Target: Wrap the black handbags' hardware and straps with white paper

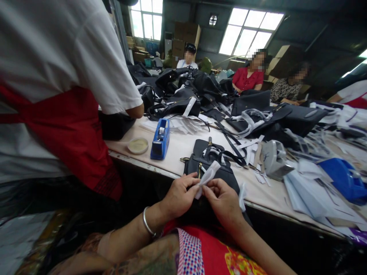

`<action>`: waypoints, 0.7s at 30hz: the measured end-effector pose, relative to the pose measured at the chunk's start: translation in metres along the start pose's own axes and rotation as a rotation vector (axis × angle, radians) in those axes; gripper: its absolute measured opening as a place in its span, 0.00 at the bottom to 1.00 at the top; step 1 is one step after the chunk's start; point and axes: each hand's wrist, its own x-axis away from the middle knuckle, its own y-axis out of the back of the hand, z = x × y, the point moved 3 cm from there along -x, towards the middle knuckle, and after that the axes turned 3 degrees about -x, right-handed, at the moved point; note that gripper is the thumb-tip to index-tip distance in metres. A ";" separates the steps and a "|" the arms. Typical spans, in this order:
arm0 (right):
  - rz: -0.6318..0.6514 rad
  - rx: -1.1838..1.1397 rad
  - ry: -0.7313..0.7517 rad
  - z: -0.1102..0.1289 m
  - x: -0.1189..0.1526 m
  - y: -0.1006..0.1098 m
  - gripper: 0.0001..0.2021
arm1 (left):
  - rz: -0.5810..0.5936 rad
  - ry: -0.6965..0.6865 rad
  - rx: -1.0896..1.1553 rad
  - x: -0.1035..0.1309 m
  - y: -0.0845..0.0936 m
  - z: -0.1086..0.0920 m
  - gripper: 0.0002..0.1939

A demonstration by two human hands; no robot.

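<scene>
Black bag [228,173], one, twelve o'clock of hands at table [177,153] edge: handle [213,152] already white-wrapped; white strip [210,172], end loose, seemingly unfinished, pinched between closed fingertips of left hand [178,195] and right hand [225,200].

No text can be read: the dark print [110,184] low on the red apron [67,137] is too small and blurred

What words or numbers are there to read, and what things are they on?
None can be read clearly.
Red apron: dark lines near its bottom edge look like writing, too blurred to read.
Grey tape dispenser: dark marks on its side, too small and blurred to tell if they're letters.
</scene>
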 end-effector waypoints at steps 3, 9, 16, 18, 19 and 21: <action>-0.027 0.123 0.054 -0.001 -0.004 0.003 0.13 | 0.067 0.027 0.152 0.000 0.007 0.003 0.15; 0.210 -0.172 0.095 0.000 -0.007 -0.002 0.13 | 0.132 0.168 0.446 0.004 0.009 0.011 0.14; 0.236 -0.111 0.260 0.005 0.000 0.008 0.11 | 0.147 0.349 0.727 0.007 0.012 0.024 0.13; 0.082 -0.051 0.254 -0.004 0.001 0.031 0.10 | 0.057 0.390 0.723 0.007 0.019 0.033 0.14; -0.021 -0.037 0.216 -0.013 0.002 0.046 0.10 | -0.014 0.412 0.692 0.007 0.023 0.039 0.16; -0.232 -0.035 0.072 -0.041 0.005 0.079 0.13 | -0.190 0.469 0.573 0.006 0.033 0.055 0.19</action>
